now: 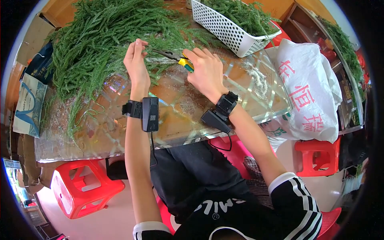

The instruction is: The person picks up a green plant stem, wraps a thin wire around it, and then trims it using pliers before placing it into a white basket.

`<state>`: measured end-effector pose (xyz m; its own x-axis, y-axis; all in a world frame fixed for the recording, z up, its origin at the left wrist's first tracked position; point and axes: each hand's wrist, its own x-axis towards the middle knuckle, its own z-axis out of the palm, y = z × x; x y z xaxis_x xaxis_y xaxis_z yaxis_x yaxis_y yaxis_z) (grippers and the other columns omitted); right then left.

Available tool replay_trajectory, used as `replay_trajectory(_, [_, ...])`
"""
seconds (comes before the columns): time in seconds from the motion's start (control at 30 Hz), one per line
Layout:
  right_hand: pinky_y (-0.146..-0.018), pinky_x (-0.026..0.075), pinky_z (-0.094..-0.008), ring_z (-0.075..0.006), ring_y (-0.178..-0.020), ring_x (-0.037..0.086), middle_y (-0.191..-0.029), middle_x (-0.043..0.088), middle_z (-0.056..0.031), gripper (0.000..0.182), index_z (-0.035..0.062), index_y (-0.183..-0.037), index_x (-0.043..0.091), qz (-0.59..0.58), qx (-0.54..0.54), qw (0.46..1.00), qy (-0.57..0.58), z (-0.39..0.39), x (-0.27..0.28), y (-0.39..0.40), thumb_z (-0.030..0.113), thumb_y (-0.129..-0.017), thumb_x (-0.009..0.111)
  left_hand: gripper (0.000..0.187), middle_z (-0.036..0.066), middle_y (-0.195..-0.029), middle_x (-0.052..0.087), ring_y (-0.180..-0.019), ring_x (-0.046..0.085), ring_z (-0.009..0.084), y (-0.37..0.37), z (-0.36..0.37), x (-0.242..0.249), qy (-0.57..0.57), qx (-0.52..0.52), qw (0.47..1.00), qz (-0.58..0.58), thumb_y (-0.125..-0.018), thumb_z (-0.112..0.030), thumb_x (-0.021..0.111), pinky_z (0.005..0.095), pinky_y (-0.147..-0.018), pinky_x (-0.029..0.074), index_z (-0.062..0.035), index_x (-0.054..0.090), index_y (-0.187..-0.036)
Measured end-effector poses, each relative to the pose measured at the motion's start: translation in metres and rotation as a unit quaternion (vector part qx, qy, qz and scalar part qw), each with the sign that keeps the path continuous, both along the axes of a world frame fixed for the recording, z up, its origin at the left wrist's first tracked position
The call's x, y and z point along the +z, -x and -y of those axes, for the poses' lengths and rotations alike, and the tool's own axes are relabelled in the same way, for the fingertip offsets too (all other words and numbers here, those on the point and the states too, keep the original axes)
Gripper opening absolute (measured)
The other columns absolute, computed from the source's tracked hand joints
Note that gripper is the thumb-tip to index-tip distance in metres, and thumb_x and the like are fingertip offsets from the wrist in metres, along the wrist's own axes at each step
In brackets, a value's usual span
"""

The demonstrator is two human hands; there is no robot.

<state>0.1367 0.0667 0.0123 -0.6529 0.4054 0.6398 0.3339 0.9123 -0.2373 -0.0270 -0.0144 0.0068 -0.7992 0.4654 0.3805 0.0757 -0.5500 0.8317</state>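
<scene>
My right hand [206, 72] is wrapped round the yellow and green handles of a pair of pliers [173, 55], whose dark jaws point left. My left hand [137, 64] is raised at the jaws' tip, with its thumb and fingertips pinched together; what they hold, if anything, is too small to make out. Behind and left of both hands lies a large heap of green artificial sprigs [92, 44] on the glass-covered table [180, 108]. Some loose sprigs lie just under the pliers.
A white perforated basket [228, 32] with more sprigs stands at the back right. White powder [258, 80] is scattered near it. A stuffed white sack [306, 88] leans at the table's right, a paper bag [30, 106] at its left. Red stools [86, 192] stand below.
</scene>
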Motion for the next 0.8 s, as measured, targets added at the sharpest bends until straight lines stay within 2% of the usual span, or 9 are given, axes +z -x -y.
replay_trajectory(0.13, [-0.069, 0.042, -0.038, -0.0249, -0.083, 0.053, -0.083, 0.056, -0.0042, 0.042, 0.0098, -0.098, 0.058, -0.003, 0.002, 1.0, -0.005, -0.002, -0.002, 0.001, 0.001, -0.057, 0.059, 0.016, -0.001, -0.089, 0.055, -0.077, 0.045, 0.0072, 0.001, -0.004, -0.004, -0.008, 0.032, 0.999, 0.02, -0.088, -0.019, 0.056, 0.0237, -0.07, 0.036, -0.0041, 0.062, -0.089])
replay_trajectory(0.27, [-0.07, 0.041, -0.0389, -0.0257, -0.083, 0.053, -0.084, 0.055, -0.005, 0.044, 0.0094, -0.099, 0.058, -0.011, -0.007, 1.0, -0.002, -0.002, -0.003, 0.002, 0.001, -0.056, 0.059, 0.016, 0.001, -0.095, 0.054, -0.08, 0.047, 0.008, 0.0, -0.006, -0.007, 0.025, 0.065, 0.996, -0.052, -0.087, -0.016, 0.058, 0.0223, -0.071, 0.037, -0.0017, 0.063, -0.084])
replay_trajectory(0.37, [-0.071, 0.04, -0.0396, -0.0264, -0.085, 0.052, -0.085, 0.055, -0.006, 0.044, 0.0088, -0.1, 0.058, -0.005, -0.006, 1.0, 0.006, -0.002, -0.003, 0.001, 0.001, -0.056, 0.059, 0.013, 0.001, -0.094, 0.057, -0.085, 0.049, 0.0087, -0.004, -0.009, -0.006, 0.061, 0.103, 0.978, -0.171, -0.087, -0.014, 0.056, 0.0234, -0.074, 0.037, -0.0036, 0.061, -0.093])
replay_trajectory(0.67, [-0.07, 0.041, -0.0385, -0.0255, -0.083, 0.053, -0.083, 0.055, -0.0049, 0.045, 0.0091, -0.1, 0.058, -0.002, 0.012, 1.0, 0.0, 0.002, -0.001, 0.0, 0.002, -0.056, 0.059, 0.015, 0.003, -0.099, 0.056, -0.088, 0.049, 0.01, 0.001, -0.005, -0.009, 0.092, 0.108, 0.98, -0.141, -0.087, -0.014, 0.054, 0.0261, -0.077, 0.038, -0.0025, 0.06, -0.093])
replay_trajectory(0.77, [-0.07, 0.042, -0.0379, -0.0249, -0.082, 0.053, -0.082, 0.055, -0.0045, 0.044, 0.0091, -0.099, 0.058, -0.019, 0.016, 1.0, 0.001, 0.002, 0.0, -0.001, 0.002, -0.056, 0.059, 0.014, 0.003, -0.098, 0.055, -0.091, 0.048, 0.0114, -0.004, -0.003, -0.003, 0.075, 0.051, 0.996, -0.014, -0.084, -0.013, 0.053, 0.0273, -0.077, 0.039, -0.0048, 0.063, -0.087])
replay_trajectory(0.8, [-0.07, 0.042, -0.0379, -0.0249, -0.082, 0.053, -0.082, 0.055, -0.0045, 0.044, 0.0091, -0.099, 0.058, -0.019, 0.015, 1.0, 0.001, 0.002, 0.001, -0.001, 0.002, -0.056, 0.059, 0.014, 0.003, -0.098, 0.055, -0.091, 0.048, 0.0114, -0.005, -0.004, -0.003, 0.074, 0.051, 0.996, -0.015, -0.084, -0.013, 0.053, 0.0273, -0.077, 0.039, -0.0048, 0.063, -0.087])
